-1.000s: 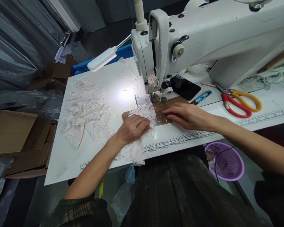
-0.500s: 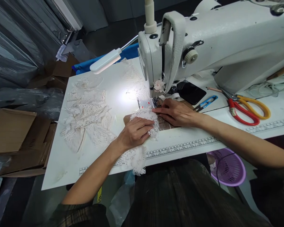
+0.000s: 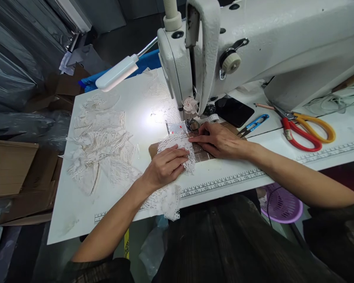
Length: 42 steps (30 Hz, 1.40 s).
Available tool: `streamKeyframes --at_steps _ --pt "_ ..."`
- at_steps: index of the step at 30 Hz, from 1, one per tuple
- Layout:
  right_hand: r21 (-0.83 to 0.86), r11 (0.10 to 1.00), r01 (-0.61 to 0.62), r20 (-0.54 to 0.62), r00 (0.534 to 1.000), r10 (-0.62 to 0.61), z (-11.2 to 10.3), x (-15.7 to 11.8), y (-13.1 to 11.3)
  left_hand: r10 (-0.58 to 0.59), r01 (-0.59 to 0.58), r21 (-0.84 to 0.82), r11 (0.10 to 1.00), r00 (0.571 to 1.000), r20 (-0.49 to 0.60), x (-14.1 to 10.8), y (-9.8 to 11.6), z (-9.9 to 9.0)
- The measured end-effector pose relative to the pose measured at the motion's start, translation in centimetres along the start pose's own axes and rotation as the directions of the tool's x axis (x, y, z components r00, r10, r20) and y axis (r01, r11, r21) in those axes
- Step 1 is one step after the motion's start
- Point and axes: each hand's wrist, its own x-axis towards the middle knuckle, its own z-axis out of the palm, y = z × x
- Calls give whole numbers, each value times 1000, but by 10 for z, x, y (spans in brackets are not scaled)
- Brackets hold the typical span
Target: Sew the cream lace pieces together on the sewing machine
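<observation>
Lace (image 3: 177,139) under L hand (image 3: 166,166) (fingers loosely open), R hand (image 3: 222,142) @ edge, fingers parted.

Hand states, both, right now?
Left hand: flat on white lace fabric, fingers slightly bent.
Right hand: fingertips at that lace's edge; grip can't be told.

"Sewing machine (image 3: 271,43)?"
"White painted finish, faintly rough, low gloss."
"Table (image 3: 65,212)?"
"Smooth, white, slight sheen."
"Lace (image 3: 189,157)?"
"Matt openwork cloth, same as the crumpled pile (image 3: 103,137) toward the table's left edge."
"Scissors (image 3: 289,115)?"
"Metal blades, glossy handles."
"Basket (image 3: 295,215)?"
"Purple plastic, perforated."
"Boxes (image 3: 10,167)?"
"Matt brown cardboard."
</observation>
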Motion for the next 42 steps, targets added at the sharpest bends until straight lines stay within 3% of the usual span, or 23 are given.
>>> streamKeyframes --at_steps 6,13,21,29,34,42 --pt "11 1000 -4 2 1000 4 -2 -2 0 -60 58 55 997 997 44 2 1 -1" --pt "-55 998 -5 97 995 11 -8 -1 -6 -49 35 111 993 990 128 2 1 -3" --pt "190 977 -92 36 996 86 -18 -1 -3 16 -38 207 978 994 106 2 5 -4" --pt "29 996 -84 32 996 83 -14 -1 -9 8 -24 184 983 996 88 2 5 -2" --pt "-30 1000 -5 99 995 8 -13 -4 -13 -1 -17 171 985 995 104 2 6 -4" --pt "-142 990 -10 156 987 32 -14 -2 -20 -28 17 117 993 995 97 2 4 -4"
